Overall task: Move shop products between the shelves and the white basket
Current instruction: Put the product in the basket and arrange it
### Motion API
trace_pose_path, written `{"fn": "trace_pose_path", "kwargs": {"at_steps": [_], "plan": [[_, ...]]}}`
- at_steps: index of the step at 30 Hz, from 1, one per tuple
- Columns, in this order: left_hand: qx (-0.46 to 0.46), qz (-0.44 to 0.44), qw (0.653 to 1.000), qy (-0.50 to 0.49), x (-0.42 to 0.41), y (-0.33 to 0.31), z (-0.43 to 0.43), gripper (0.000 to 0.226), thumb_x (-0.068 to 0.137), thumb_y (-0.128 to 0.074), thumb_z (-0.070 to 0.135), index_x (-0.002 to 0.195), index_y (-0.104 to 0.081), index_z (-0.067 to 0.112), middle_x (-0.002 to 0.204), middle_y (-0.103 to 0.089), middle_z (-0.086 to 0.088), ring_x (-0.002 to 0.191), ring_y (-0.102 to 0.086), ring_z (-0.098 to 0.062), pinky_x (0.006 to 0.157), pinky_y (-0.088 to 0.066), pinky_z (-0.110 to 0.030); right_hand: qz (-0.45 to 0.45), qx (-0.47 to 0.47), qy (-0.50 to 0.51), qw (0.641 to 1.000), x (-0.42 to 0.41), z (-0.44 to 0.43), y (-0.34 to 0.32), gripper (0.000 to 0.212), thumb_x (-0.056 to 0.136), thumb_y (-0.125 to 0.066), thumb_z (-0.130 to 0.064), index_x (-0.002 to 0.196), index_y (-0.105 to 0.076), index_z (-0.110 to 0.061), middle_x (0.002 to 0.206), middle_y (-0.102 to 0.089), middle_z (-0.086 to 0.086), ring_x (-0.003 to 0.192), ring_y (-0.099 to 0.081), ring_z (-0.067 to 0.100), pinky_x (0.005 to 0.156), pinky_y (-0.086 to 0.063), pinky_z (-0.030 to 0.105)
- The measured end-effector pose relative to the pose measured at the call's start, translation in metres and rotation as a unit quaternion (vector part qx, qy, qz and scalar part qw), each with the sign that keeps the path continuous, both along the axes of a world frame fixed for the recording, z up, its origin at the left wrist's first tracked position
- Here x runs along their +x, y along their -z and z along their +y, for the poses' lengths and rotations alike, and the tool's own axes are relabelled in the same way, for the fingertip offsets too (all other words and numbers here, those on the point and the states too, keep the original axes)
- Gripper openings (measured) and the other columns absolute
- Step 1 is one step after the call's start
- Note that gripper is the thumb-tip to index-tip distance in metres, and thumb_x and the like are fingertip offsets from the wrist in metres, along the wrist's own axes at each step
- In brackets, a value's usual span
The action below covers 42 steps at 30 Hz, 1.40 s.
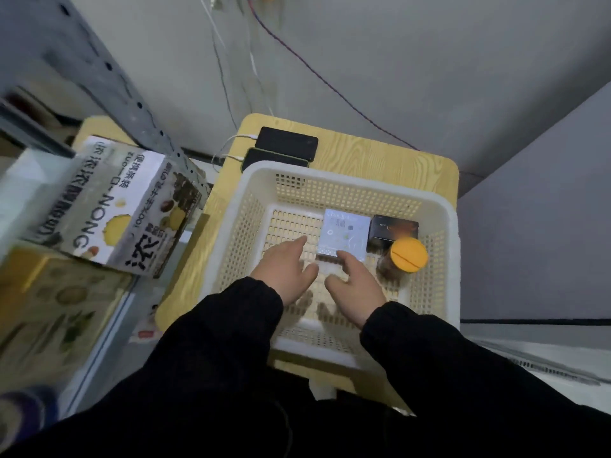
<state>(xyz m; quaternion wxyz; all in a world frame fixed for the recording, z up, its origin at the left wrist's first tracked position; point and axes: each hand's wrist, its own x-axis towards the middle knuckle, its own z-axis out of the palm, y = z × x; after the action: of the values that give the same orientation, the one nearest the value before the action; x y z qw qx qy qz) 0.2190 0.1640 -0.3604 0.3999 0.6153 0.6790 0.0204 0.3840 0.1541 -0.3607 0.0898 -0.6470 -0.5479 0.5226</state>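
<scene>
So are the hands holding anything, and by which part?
Nothing is held: the left hand and right hand are open inside the white basket, near the pale blue box.

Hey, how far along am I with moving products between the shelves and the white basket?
Done, it seems: three products lie in the white basket: a pale blue box, a dark box and an orange-lidded jar. In hand: nothing; the left hand and right hand reach open toward the pale blue box. Left: gripping that box; the NONG carton sits on the shelf.
</scene>
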Motion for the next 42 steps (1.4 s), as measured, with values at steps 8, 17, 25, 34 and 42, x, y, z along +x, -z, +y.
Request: {"fn": "trace_pose_path", "kwargs": {"at_steps": [8, 17, 25, 34, 42], "plan": [[0.213, 0.237, 0.942, -0.101, -0.028, -0.082, -0.136, 0.079, 0.091, -0.028, 0.058, 0.156, -0.037, 0.013, 0.154, -0.046, -0.010, 0.145, -0.035, -0.034, 0.122, -0.027, -0.050, -0.075, 0.419, -0.422, 0.800, -0.020, -0.033, -0.062, 0.058, 0.093, -0.067, -0.020, 0.146, -0.050, -0.002, 0.142, -0.054, 0.021, 0.137, -0.048, 0.039, 0.112, -0.043, 0.054], [0.246, 0.390, 0.842, -0.279, -0.079, -0.180, -0.311, 0.067, 0.092, -0.041, 0.053, 0.146, -0.049, 0.014, 0.141, -0.057, -0.010, 0.135, -0.047, -0.037, 0.114, -0.036, -0.053, 0.087, 0.594, -0.513, 0.614, -0.126, -0.132, -0.154, 0.042, 0.084, -0.070, -0.014, 0.123, -0.066, 0.002, 0.114, -0.068, 0.020, 0.108, -0.064, 0.039, 0.094, -0.054, 0.048], [0.277, 0.430, 0.746, -0.426, -0.126, -0.220, -0.451, 0.060, 0.088, -0.051, 0.045, 0.135, -0.061, 0.008, 0.129, -0.063, -0.018, 0.122, -0.055, -0.046, 0.104, -0.045, -0.057, 0.202, 0.604, -0.553, 0.537, -0.224, -0.239, -0.218, 0.038, 0.085, -0.059, -0.021, 0.116, -0.068, -0.002, 0.108, -0.068, 0.017, 0.102, -0.064, 0.037, 0.088, -0.056, 0.047], [0.242, 0.456, 0.709, -0.480, -0.192, -0.233, -0.555, 0.072, 0.088, -0.038, 0.050, 0.143, -0.051, 0.005, 0.139, -0.055, -0.021, 0.130, -0.048, -0.044, 0.111, -0.041, -0.055, 0.234, 0.558, -0.581, 0.545, -0.321, -0.346, -0.254, 0.034, 0.094, -0.064, -0.020, 0.126, -0.065, -0.009, 0.124, -0.063, 0.011, 0.119, -0.056, 0.029, 0.101, -0.049, 0.043], [0.236, 0.455, 0.721, -0.466, -0.239, -0.219, -0.612, 0.068, 0.087, -0.039, 0.047, 0.141, -0.055, 0.008, 0.133, -0.056, -0.018, 0.128, -0.050, -0.041, 0.110, -0.041, -0.052, 0.244, 0.430, -0.607, 0.623, -0.401, -0.415, -0.269, 0.051, 0.098, -0.063, -0.040, 0.143, -0.049, -0.018, 0.141, -0.054, 0.002, 0.130, -0.049, 0.017, 0.099, -0.036, 0.026]]}}
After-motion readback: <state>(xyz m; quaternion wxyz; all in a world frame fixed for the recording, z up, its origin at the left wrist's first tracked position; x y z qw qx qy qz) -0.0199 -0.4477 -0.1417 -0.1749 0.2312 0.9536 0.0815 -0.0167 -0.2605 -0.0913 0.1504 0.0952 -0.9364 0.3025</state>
